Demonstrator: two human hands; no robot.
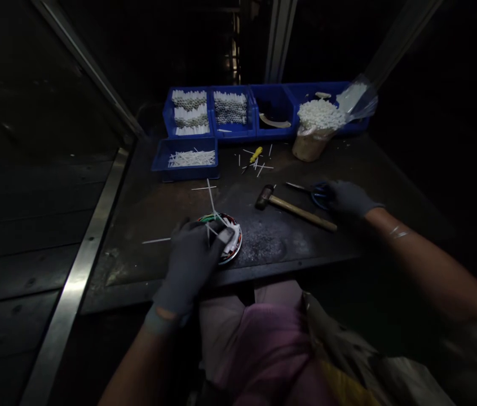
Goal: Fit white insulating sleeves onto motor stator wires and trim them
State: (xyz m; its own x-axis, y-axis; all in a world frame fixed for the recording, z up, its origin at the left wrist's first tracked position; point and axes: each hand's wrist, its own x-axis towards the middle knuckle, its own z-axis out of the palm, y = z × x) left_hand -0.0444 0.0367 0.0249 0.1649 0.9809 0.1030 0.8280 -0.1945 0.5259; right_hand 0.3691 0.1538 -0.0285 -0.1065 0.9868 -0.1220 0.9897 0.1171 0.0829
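Note:
My left hand [190, 256], in a grey glove, is closed over a round, colourful dish [238, 248] near the table's front edge. Its fingers pinch a small pale piece [225, 234]; its exact kind is unclear. Thin white strips [212, 197] stick up from beside these fingers, and more white material lies in the dish. To the right, my gloved right hand [348, 197] is closed on the blue handles of a pair of scissors [301, 187], whose blades point left. A hammer [301, 213] with a wooden handle lies just left of that hand.
Blue bins [232, 134] with stacked white tubes line the back. A blue tray [188, 173] contains white sticks. A yellow-handled screwdriver [256, 154] lies among loose sticks. At the back right stands a brown container [308, 146] of white pieces with a plastic bag [361, 101].

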